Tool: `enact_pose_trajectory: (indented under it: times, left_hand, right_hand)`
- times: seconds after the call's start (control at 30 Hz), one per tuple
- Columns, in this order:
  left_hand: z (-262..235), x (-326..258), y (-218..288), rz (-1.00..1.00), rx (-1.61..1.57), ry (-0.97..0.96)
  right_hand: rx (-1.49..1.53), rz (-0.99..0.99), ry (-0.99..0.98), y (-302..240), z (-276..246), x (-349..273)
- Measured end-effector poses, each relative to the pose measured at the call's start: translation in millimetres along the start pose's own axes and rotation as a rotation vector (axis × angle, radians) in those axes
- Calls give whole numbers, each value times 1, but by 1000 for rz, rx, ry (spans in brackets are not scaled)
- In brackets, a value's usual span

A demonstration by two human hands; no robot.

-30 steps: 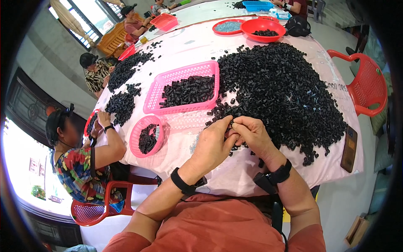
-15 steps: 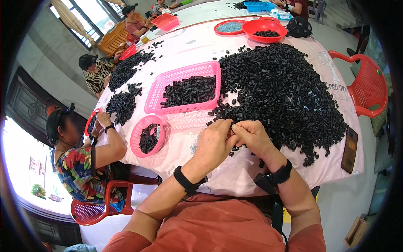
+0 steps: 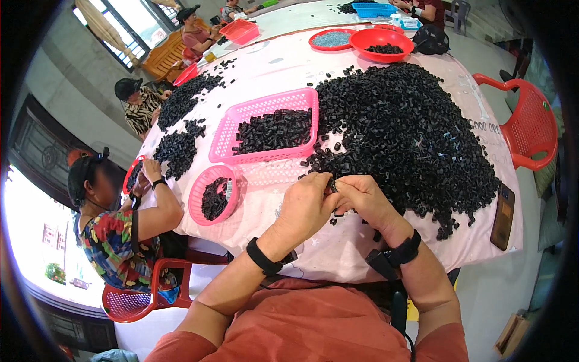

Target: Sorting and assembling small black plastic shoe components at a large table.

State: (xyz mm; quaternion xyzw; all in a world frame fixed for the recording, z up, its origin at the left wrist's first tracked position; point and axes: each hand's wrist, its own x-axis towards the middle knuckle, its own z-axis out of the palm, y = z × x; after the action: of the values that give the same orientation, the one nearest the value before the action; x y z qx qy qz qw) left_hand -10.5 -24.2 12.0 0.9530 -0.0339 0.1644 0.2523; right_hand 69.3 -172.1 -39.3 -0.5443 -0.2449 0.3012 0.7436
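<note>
Close together over the near edge of a big heap of small black plastic parts (image 3: 404, 127), my two hands meet fingertip to fingertip. My left hand (image 3: 306, 204) is closed in a pinch on a small black plastic part (image 3: 331, 186), mostly covered by the fingers. Pressed against the same part from the other side, my right hand (image 3: 363, 198) is pinched too. A pink rectangular basket (image 3: 224, 136) holding many such parts stands beyond my left hand. Nearer on the left is a round pink basket (image 3: 194, 204) with black parts and a small light-coloured piece inside.
A phone (image 3: 503, 217) lies at the table's right edge, by a red chair (image 3: 528, 123). Red bowls (image 3: 381, 53) and a black cap (image 3: 432, 40) are at the far side. A co-worker (image 3: 123, 235) sits at the left, handling parts; other people sit farther off.
My hands stay in nearly the same place, with the fingers shifted slightly around the small part. More of its dark body shows between the fingertips now.
</note>
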Motion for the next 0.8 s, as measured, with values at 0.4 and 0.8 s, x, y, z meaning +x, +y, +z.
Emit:
enact_pose_trajectory:
  times: [0.4, 0.8]
  left_hand:
    - [6, -3, -3, 119, 56, 51]
    - [3, -3, -1, 34, 184, 5]
  right_hand:
    - [-122, -18, 23, 8, -3, 3]
    - [-277, -57, 88, 6, 2, 3]
